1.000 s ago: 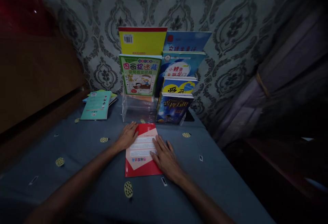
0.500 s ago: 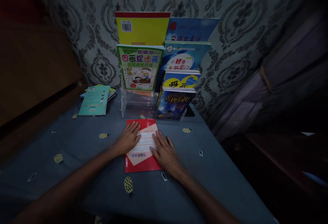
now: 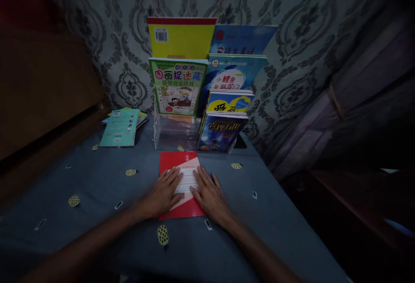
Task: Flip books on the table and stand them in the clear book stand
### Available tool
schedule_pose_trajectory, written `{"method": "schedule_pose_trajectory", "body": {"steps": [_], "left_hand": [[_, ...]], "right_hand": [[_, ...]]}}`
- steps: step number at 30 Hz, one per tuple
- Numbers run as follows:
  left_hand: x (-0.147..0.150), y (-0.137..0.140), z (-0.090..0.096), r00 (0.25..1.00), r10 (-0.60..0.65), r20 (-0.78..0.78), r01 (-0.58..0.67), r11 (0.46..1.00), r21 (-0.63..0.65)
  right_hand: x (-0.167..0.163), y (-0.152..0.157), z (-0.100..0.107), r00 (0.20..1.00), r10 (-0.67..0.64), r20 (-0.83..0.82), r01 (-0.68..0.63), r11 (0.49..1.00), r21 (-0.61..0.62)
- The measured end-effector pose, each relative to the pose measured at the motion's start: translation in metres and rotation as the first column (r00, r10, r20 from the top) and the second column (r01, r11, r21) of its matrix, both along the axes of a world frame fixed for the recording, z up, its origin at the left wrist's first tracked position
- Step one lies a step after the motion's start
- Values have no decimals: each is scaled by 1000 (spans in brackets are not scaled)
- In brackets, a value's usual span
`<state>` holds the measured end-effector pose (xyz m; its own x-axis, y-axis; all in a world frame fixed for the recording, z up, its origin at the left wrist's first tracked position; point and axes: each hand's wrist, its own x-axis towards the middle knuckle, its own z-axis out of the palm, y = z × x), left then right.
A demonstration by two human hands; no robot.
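A red book point(image 3: 189, 208) with a pale printed panel lies flat on the table in front of me. My left hand point(image 3: 164, 192) rests open across its left side, fingers stretched forward. My right hand point(image 3: 210, 192) lies open on its right edge, with the thumb and fingers apart. Just beyond the book stands a clear acrylic rack point(image 3: 175, 132), and the front left slot of it shows no book. A green picture book point(image 3: 178, 87) leans in the rack behind that slot, with a yellow book point(image 3: 184, 39) behind it.
On the rack's right side stand a dark blue book point(image 3: 222, 132), a blue-and-yellow book point(image 3: 228, 100) and taller blue books point(image 3: 240, 65). A small stack topped by a teal book point(image 3: 120, 128) lies at the back left. A curtain point(image 3: 320, 101) hangs at the right.
My left hand has slid towards me, from the upper left of the red book to its lower left. My right hand stays in place. The view has shifted very slightly.
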<state>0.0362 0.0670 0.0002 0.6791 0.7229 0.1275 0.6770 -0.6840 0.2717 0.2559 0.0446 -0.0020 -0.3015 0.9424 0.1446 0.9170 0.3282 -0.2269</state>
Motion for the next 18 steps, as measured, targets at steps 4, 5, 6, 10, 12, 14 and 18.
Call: {"method": "schedule_pose_trajectory", "body": {"steps": [4,5,6,10,12,14,18], "left_hand": [[-5,-11,9,996,-84,-7,83,996,-28],[-8,-16,11,993,-120,-11,120,992,-26],[-11,-21,11,987,-161,-17,160,987,-16],[-21,-33,-6,963,-253,-88,264,955,135],[-24,-30,-25,961,-237,-142,272,906,326],[-26,-23,-42,958,-228,-176,287,790,542],[-27,-18,-51,958,-203,-201,284,593,753]], "right_hand": [[-2,2,2,1000,-18,-11,17,1000,-5],[-2,2,0,1000,-15,-19,15,1000,-3],[-2,2,-2,1000,-10,-29,10,1000,1],[6,-3,-19,995,21,-96,-13,996,89],[13,-7,-28,990,67,-121,-48,987,155],[20,-10,-32,986,120,-119,-99,980,170],[18,-5,-13,981,125,-148,-111,989,95]]}}
